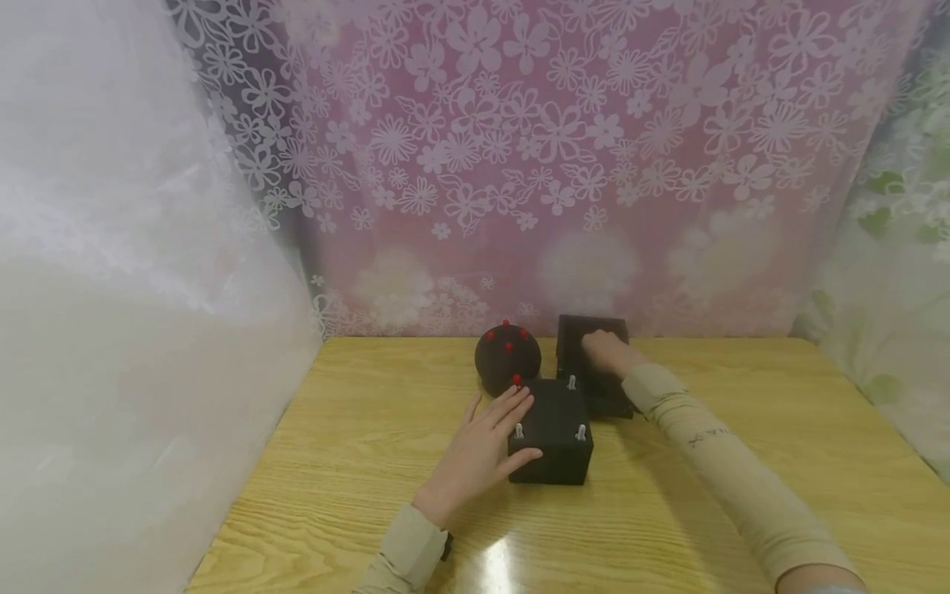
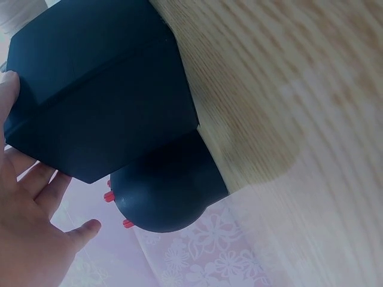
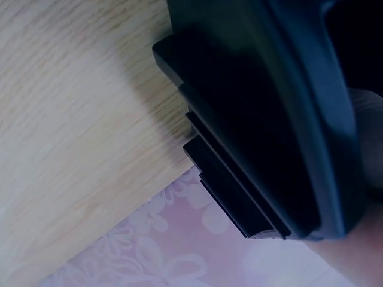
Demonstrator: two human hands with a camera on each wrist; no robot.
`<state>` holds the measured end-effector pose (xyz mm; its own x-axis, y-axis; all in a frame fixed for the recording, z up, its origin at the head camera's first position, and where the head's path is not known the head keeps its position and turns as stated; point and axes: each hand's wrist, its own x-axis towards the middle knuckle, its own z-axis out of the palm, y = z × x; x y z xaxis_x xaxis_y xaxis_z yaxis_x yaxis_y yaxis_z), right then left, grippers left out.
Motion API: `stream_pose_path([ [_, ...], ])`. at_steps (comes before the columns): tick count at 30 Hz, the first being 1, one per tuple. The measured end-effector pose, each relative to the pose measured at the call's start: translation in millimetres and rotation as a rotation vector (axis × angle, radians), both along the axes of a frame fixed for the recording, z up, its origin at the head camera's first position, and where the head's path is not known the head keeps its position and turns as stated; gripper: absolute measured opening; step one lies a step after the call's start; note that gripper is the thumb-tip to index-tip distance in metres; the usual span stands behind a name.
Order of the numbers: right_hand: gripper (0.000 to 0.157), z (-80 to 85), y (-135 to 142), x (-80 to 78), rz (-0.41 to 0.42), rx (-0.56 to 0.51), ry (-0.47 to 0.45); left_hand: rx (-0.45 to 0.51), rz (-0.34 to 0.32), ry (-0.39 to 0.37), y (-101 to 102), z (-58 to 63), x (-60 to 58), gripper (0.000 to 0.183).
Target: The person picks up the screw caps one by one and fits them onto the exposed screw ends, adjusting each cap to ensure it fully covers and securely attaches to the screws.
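My left hand (image 1: 478, 454) lies along the left side of a black box (image 1: 552, 470), fingers stretched over its top edge and thumb at its near side. Three pale, shiny pegs (image 1: 581, 431) stand near the box's corners, and a red peg (image 1: 516, 379) shows by the far left one. Over a black stepped tray (image 1: 609, 402), right of the box, my right hand (image 1: 610, 351) reaches in with bent fingers. Its fingertips are hidden, so I cannot tell what they hold. In the right wrist view the tray's dark wall (image 3: 239, 125) covers most of that hand.
Behind the box stands a black ball (image 1: 505, 363) on a round base, with several red pegs (image 1: 508, 346) on top. All this sits toward the back of a wooden table (image 1: 371, 445). A pink floral curtain (image 1: 460, 247) hangs behind the table, and pale sheeting (image 1: 111, 289) covers the left.
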<state>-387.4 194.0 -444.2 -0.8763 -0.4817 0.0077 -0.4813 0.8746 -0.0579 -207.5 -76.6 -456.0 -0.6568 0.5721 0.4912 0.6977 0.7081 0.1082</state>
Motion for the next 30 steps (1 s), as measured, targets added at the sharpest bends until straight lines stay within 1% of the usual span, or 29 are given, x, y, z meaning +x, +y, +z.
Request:
stream_pose_path([
  [6, 0.025, -2.9, 3, -5.3, 0.009, -0.05, -0.032, -0.002, -0.002, 0.004, 0, -0.9, -0.9, 0.073],
  [12, 0.017, 2.4, 2, -2.0, 0.023, -0.069, -0.039, -0.016, 0.006, 0.01, 0, -1.4, -0.8, 0.073],
  [16, 0.018, 6.2, 2, 0.5, 0.023, -0.09, -0.032, -0.018, 0.009, 0.004, 0, -1.4, -0.5, 0.073],
  [20, 0.015, 11.3, 3, 3.4, 0.026, -0.159, -0.05, -0.004, 0.002, 0.004, 1, -1.3, -0.1, 0.073],
  [26, 0.017, 17.4, 8, 6.1, 0.036, -0.267, -0.105, 0.012, -0.002, 0.009, 1, -2.0, -0.1, 0.072],
  [30, 0.017, 20.5, 10, 8.4, 0.019, -0.35, -0.18, 0.022, -0.004, 0.01, 1, -0.9, 0.4, 0.072],
])
